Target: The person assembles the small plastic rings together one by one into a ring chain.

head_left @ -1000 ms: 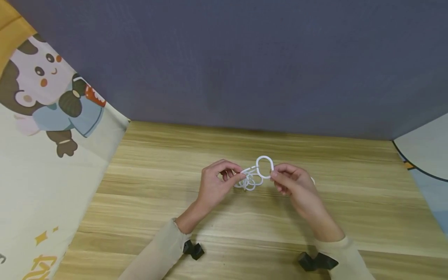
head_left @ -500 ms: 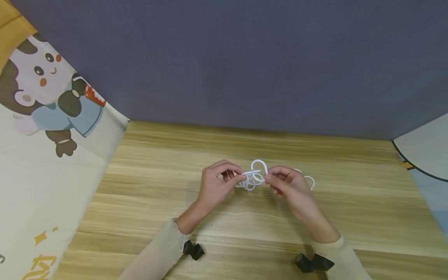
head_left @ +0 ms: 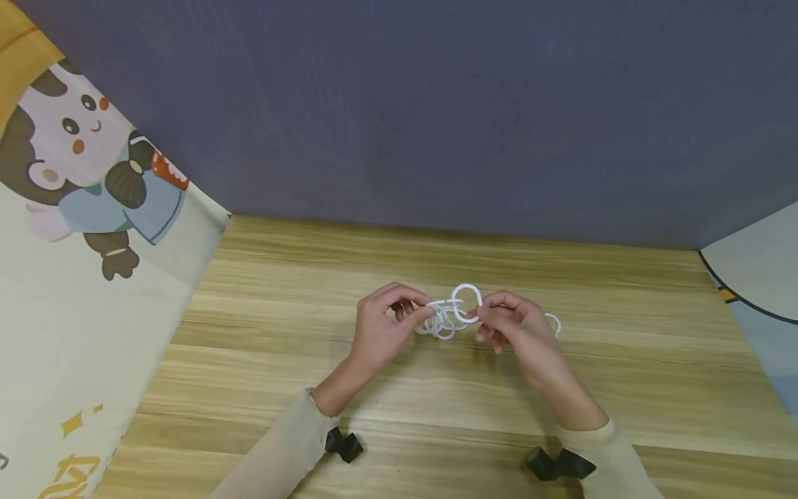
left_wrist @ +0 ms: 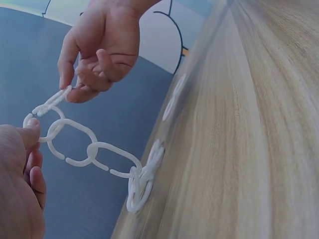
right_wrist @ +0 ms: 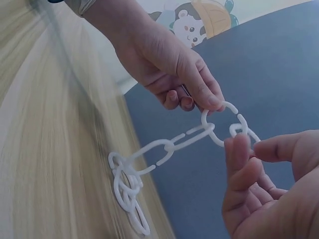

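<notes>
My left hand point(head_left: 389, 322) pinches a white plastic C-shaped link between thumb and forefinger. From it hangs a short chain point(left_wrist: 119, 145) of similar split links, running down to a heap point(right_wrist: 122, 185) of joined links on the table. My right hand point(head_left: 524, 336) pinches another white split link point(head_left: 465, 285) by its right side. In the right wrist view, that link overlaps the left hand's link near my right fingertips, partly hidden by them. Seen from the left wrist, the two held links meet above the table.
One or more loose white links point(head_left: 557, 324) lie on the wood-grain table point(head_left: 436, 443), just right of my right hand. A dark blue-grey panel point(head_left: 399, 125) stands at the back. A cartoon-printed panel point(head_left: 93, 194) borders the left side.
My right hand has moved slightly left, carrying its link closer to the chain; the link turned edgewise, then faced the camera again. My left hand has barely moved.
</notes>
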### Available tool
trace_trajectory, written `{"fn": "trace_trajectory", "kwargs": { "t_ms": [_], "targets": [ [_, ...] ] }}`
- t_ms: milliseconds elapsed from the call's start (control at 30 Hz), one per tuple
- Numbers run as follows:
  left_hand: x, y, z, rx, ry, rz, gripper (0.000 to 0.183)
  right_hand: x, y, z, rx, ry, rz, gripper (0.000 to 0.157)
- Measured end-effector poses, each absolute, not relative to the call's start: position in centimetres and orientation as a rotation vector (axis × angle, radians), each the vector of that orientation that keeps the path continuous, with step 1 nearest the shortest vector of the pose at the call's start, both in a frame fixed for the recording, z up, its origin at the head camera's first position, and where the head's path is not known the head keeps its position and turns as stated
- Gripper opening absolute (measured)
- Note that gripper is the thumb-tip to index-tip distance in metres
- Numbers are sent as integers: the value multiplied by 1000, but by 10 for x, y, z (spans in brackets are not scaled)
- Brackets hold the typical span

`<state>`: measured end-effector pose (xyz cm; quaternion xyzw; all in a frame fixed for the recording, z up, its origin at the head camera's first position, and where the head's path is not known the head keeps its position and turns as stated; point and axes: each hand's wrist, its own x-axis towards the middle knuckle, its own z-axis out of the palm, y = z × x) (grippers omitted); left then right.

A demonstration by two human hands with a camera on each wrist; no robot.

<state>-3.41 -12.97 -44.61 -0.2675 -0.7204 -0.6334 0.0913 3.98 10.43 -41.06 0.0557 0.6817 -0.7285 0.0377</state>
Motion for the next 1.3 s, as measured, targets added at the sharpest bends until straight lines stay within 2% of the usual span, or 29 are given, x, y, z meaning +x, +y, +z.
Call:
{"fn": "trace_trajectory", "kwargs": {
  "t_ms": [333, 867, 1300],
  "targets": [
    [-37, -128, -446, -786, -2114, -1880, 13, 38, 108, -410, 232, 2149, -2204, 7],
    [-41, -128, -446, -728, -2217, -1886, 12, 33, 113, -408, 161, 2049, -2288, 14],
    [-41, -126, -444, -786, -2391, -1844, 21, 33, 117, -407, 137, 1998, -2328, 18]
  ]
}}
